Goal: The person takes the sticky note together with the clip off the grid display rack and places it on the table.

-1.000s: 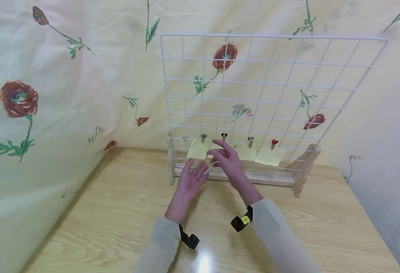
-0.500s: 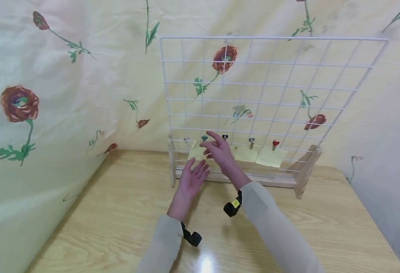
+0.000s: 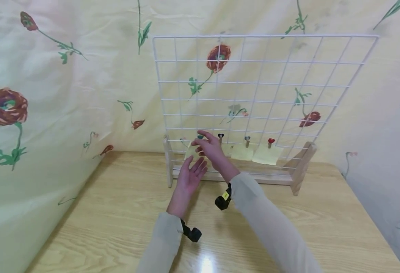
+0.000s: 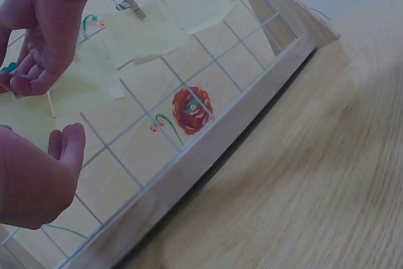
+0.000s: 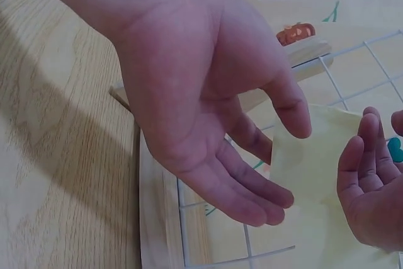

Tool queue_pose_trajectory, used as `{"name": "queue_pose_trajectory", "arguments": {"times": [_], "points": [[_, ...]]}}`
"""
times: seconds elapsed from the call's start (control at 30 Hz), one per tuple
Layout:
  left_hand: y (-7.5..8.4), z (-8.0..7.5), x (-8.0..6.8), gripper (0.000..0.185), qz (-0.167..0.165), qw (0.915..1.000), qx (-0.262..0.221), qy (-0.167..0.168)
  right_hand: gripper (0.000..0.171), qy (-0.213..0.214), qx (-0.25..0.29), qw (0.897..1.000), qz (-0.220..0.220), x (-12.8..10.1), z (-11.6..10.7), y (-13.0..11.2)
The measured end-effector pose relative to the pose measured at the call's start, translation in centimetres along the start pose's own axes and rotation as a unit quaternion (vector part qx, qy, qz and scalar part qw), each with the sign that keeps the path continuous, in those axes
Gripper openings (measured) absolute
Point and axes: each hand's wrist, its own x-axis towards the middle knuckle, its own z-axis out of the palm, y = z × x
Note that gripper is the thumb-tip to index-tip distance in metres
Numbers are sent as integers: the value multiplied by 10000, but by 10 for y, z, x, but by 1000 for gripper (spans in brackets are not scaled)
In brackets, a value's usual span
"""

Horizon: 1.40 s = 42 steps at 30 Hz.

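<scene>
Head view: left hand loosely spread, held nothing.
Teal clip: right hand curved near; pinch unclear.
Note: wanted light steadying.

Around one o'clock in the head view, the wire grid is looking like smooth, coated metal; its stand is showing matt wood. The notes are looking like matt paper. Toward six o'clock, the wood-grained table is shining glossily; the sleeves are showing matt cloth.
</scene>
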Motion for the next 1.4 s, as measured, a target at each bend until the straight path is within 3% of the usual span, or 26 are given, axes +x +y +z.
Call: {"name": "queue_pose_trajectory", "arguments": {"times": [0.6, 1.07, 1.4], "points": [[0, 3, 2, 57, 70, 9997, -110, 186, 32, 467, 254, 9986, 64, 1, 8, 1], [-2, 2, 3, 51, 122, 9997, -106, 201, 31, 785, 321, 9964, -79, 3, 13, 4], [-2, 2, 5, 50, 131, 9993, -36, 336, 25, 1169, 881, 9884, -397, 4, 18, 6]]}}
